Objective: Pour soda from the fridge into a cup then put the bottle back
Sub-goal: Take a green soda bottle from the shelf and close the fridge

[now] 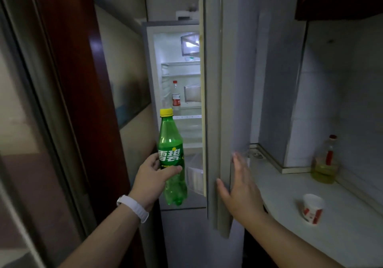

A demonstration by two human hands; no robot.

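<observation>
The left hand [151, 176] grips the soda bottle [171, 143] around its lower half, thumb across the near side just under the label and the other fingers [154, 157] curled around the left side. The bottle is green plastic with a yellow cap [166, 112], held upright in the air in front of the open fridge [150, 60], at the near left of the lit opening. It is outside the fridge and touches no shelf. A white wristband [134, 207] sits on the left wrist.

The right hand [240, 182] lies flat against the edge of the fridge door [215, 102], which stands open to the right of the opening. Its fingers [238, 162] are straight and close together, pointing up along the door, with the thumb [222, 187] spread to the left; it holds nothing.

Inside the fridge, a clear bottle [176, 96] with a red cap and red label stands upright on a middle shelf, farther in than the soda bottle.

To the right, a pale counter [352, 226] carries a white paper cup [312, 208] with red print, standing upright near the front, well apart from both hands. Farther back on the counter, near the tiled wall, stands an oil bottle [326, 164] with a red top and yellow liquid.
</observation>
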